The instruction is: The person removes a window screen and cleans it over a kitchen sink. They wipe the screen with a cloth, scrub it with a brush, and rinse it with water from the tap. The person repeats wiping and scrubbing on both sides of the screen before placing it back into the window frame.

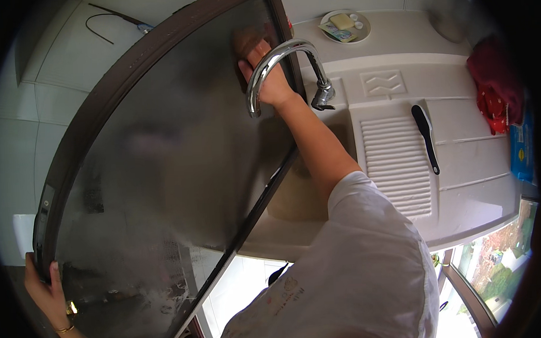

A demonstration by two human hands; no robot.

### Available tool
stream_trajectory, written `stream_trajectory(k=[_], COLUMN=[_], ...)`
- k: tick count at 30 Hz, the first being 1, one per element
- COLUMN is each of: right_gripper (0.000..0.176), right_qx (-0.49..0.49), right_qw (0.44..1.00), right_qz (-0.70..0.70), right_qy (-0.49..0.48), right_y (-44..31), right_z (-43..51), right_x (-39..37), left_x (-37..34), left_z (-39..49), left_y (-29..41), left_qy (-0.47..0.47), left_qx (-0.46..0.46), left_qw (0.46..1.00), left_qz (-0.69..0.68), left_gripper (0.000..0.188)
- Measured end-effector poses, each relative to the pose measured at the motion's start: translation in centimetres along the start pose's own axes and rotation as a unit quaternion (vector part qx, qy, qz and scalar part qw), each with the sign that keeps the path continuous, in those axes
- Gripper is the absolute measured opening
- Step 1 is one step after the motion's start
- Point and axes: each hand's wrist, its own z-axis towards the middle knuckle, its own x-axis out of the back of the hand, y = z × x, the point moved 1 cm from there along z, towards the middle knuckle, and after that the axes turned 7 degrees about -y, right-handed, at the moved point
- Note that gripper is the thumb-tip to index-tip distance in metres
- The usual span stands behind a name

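Note:
A large framed insect screen or glass panel (161,164) with a dark brown frame leans across the sink (294,199). My left hand (47,287) grips its frame at the lower left, thumb on the near face. Up near the opposite end, my right hand (266,78) is against the panel's dark surface, partly hidden behind the curved chrome faucet (272,55). Its fingers look bent, and whether they hold anything cannot be told. Pale smears and streaks mark the panel's lower part.
A ribbed drainboard (395,168) bears a black-handled brush or scraper (425,135). Behind it stands a plate (362,36) with a yellowish bar and a packet. Red cloths (495,82) and a blue package (522,149) lie at the right, above a window (501,258).

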Motion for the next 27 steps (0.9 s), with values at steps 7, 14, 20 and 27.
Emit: stream_trajectory(k=[7, 14, 20, 27], right_gripper=[0.035, 0.045, 0.054, 0.051], right_qx=[-0.16, -0.224, -0.403, -0.631], right_qw=[0.982, 0.969, 0.906, 0.693], right_qz=[0.028, -0.075, -0.096, -0.172], right_qy=[0.1, 0.078, -0.086, -0.305], right_y=[2.9, 2.9, 2.2, 3.9], right_z=[-3.9, -16.6, -26.5, -35.1], right_x=[-1.2, -4.0, -3.5, 0.4], left_x=[0.1, 0.2, 0.1, 0.3], left_z=[-0.1, -0.1, -0.2, -0.5], left_y=[0.1, 0.5, 1.1, 1.7], left_qy=[0.011, 0.005, 0.026, 0.048], left_qx=[-0.014, 0.001, -0.006, -0.029], left_qw=[0.999, 1.0, 0.999, 0.998], left_qz=[0.032, 0.019, 0.028, -0.006], left_gripper=[0.06, 0.062, 0.062, 0.061])
